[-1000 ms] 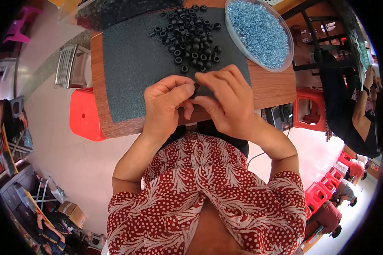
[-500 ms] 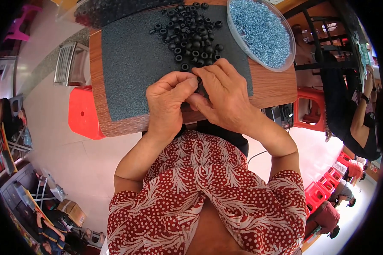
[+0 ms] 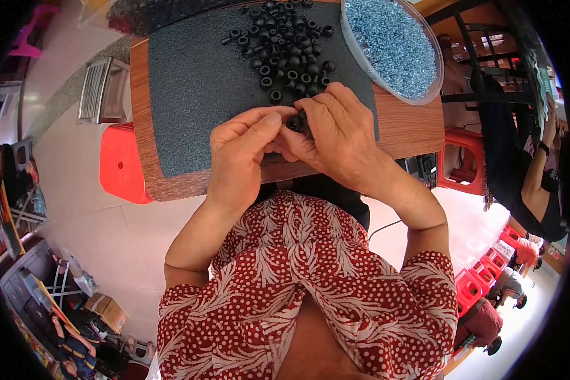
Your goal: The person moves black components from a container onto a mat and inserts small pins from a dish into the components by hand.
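Observation:
My left hand and my right hand meet over the near edge of a dark grey mat on a small wooden table. Between the fingertips of both hands sits a small black rubber ring. Just beyond the fingers lies a heap of several black rings. A clear round tub of small shiny blue-silver parts stands at the table's far right.
A red plastic stool stands left of the table, another red stool on the right. A person in dark clothes is at the right rim. A metal rack lies on the floor at left.
Both hands have stayed together at the mat's near edge, the fingers shifting slightly around the black ring. The view has tilted a little, so the table sits lower in the picture.

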Demonstrator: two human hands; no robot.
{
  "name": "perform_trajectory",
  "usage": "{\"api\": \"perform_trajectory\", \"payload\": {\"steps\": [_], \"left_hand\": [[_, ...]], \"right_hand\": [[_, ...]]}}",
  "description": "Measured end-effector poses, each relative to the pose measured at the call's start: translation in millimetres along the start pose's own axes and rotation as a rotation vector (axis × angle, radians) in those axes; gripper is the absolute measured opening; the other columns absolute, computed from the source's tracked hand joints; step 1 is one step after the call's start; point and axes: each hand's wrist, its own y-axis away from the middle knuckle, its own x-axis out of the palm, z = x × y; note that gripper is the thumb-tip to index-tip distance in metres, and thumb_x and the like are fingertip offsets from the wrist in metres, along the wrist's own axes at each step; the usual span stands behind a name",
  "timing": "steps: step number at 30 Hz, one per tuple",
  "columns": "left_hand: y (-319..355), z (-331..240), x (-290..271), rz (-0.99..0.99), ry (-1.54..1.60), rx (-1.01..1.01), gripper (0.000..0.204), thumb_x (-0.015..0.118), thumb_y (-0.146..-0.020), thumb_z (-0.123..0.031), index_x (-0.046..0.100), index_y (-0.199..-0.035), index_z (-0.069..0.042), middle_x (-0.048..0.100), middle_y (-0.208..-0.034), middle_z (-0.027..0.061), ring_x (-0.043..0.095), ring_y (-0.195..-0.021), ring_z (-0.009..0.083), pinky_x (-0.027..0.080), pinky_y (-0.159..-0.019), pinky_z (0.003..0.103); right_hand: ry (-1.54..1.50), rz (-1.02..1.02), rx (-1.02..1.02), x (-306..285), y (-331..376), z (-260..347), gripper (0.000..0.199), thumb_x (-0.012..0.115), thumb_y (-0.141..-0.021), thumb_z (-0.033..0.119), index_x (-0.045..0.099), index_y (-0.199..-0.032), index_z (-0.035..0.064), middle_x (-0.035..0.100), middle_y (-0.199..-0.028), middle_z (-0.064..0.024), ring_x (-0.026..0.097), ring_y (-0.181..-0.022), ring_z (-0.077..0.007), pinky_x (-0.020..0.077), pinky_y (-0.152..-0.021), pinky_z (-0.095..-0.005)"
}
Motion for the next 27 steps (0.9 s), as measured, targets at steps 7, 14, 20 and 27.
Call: {"api": "perform_trajectory", "payload": {"steps": [7, 14, 20, 27], "left_hand": [[-2.8, 2.9, -9.6, 0.066, -0.022, -0.135, 0.023, 0.052, -0.089, -0.008, 0.061, -0.101, 0.01, 0.064, -0.076, 0.0152, 0.063, -0.067, 0.0216, 0.051, -0.064, 0.031], [-1.3, 3.7, -8.6, 0.038, -0.054, -0.094, 0.018, 0.061, -0.084, -0.007, 0.065, -0.093, 0.008, 0.065, -0.074, 0.0105, 0.06, -0.063, 0.0144, 0.049, -0.059, 0.025], [2.4, 3.7, -4.1, 0.012, -0.206, -0.011, 0.019, 0.061, -0.084, -0.006, 0.065, -0.095, 0.008, 0.064, -0.074, 0.0098, 0.059, -0.062, 0.0131, 0.047, -0.059, 0.022], [5.2, 5.0, -1.0, -0.019, -0.144, -0.034, 0.02, 0.061, -0.085, -0.008, 0.065, -0.097, 0.008, 0.065, -0.074, 0.0095, 0.059, -0.062, 0.0128, 0.048, -0.059, 0.022]], "right_hand": [[0.008, 0.072, -0.057, -3.4, -0.3, 0.8, 0.026, 0.068, -0.06, 0.015, 0.051, -0.073, -0.001, 0.046, -0.065, -0.0092, 0.045, -0.064, -0.0231, 0.0383, -0.055, -0.0332], [0.028, 0.11, -0.127, -6.3, 3.3, -0.5, 0.026, 0.067, -0.063, 0.018, 0.049, -0.069, 0.0005, 0.044, -0.064, -0.009, 0.043, -0.063, -0.0224, 0.0374, -0.055, -0.0325], [0.083, 0.159, -0.205, -6.6, 2.9, -3.5, 0.026, 0.064, -0.067, 0.021, 0.046, -0.065, 0.0028, 0.041, -0.06, -0.0079, 0.042, -0.062, -0.0212, 0.0359, -0.053, -0.0321], [0.064, 0.195, -0.236, -11.0, 0.7, -5.4, 0.026, 0.063, -0.07, 0.021, 0.045, -0.064, 0.0026, 0.04, -0.06, -0.0071, 0.041, -0.061, -0.0204, 0.0359, -0.053, -0.0314]]}}
